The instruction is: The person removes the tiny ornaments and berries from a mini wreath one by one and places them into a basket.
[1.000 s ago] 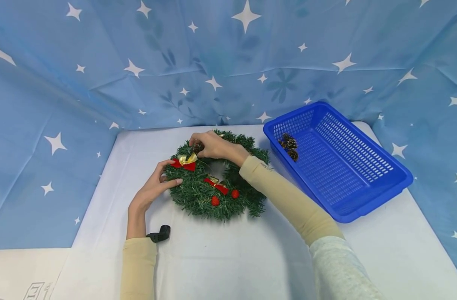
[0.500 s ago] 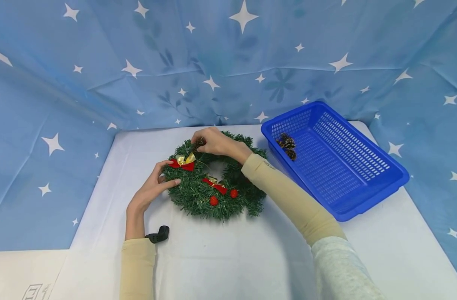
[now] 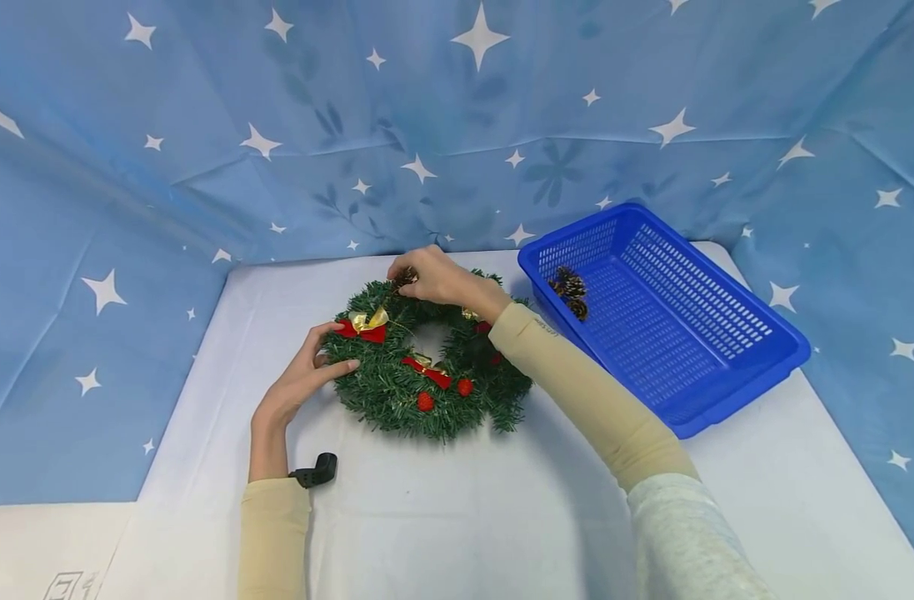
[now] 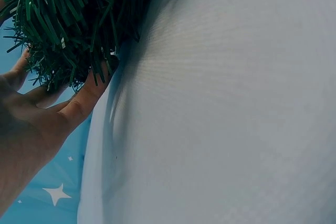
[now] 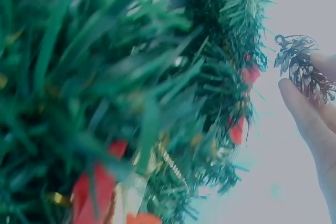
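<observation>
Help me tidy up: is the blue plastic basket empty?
The blue plastic basket is not empty: the head view shows pinecones inside, near its left wall.

Starry blue curtains (image 3: 314,200) around a white table (image 3: 457,533) suggest a booth.

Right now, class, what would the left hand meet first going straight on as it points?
The green wreath: the left hand touches its edge, so that looks first in line, though depth is hard to judge.
</observation>
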Tool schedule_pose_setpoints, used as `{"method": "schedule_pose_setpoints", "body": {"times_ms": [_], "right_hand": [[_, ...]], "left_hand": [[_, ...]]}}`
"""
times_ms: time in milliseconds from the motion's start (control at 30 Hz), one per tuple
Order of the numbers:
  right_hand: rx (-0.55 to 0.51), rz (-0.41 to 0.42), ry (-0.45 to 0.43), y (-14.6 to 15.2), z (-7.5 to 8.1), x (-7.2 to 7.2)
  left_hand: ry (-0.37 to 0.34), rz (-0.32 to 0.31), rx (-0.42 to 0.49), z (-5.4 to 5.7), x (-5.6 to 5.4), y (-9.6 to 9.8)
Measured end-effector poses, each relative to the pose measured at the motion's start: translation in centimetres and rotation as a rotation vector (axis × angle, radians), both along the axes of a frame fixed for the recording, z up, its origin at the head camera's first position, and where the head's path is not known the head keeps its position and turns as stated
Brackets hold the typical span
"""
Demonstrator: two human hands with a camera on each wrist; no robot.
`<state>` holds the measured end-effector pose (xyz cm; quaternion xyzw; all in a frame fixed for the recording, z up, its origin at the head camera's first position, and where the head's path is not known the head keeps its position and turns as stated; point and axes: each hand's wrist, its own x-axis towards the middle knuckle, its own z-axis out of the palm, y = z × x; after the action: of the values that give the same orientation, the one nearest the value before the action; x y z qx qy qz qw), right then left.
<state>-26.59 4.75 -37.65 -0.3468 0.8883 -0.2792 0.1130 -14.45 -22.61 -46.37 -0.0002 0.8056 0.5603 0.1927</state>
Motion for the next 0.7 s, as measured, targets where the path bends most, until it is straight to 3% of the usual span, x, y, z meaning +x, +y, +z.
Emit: {"method": "schedule_pose_setpoints", "body": {"times_ms": [300,700], "right_hand": [[0.017,-0.021,0.019,2.0,0.3,-0.3],[0.034,-0.063,-0.021,3.9,0.8,-0.3]], "left_hand": [[0.007,-0.001,-0.004,0.0,0.0,0.0],[0.008,-0.010,0.004,0.0,0.0,-0.1]]}}
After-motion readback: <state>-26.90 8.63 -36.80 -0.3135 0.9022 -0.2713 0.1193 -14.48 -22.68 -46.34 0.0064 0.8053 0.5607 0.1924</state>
